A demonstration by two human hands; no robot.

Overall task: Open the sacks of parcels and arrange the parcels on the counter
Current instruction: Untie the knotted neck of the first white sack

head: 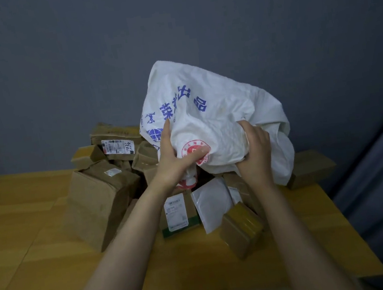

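Head cam, looking down over my forearms: both hands are on the crumpled white woven sack with blue characters and a red round stamp (213,117). It's held up over the parcel pile at the back-mid of the yellow-brown wooden desk (56,272). My left hand (177,156) grips the sack's lower left, w/ the thumb pressed on the red stamp and the index finger running up the fabric. My right hand (255,143) has its fingers curled into the cloth at the lower right, bunching it. The sack's right side droops down toward the plain brown cardboard box at the far right (310,168); can't tell if they touch.

Under the sack, approx. front to back:
- small brown box wrapped in yellowish tape (242,233), tilted, nearest me
- flat white plastic mailer (214,202), just beside it, leaning
- brown box w/ a white label and green edge (177,214), left of the mailer
- big dented brown cardboard box (98,201), left end of the pile
- brown box w/ a handwritten white label (117,142), at the back.

Grey-blue wall (170,26) behind the pile.
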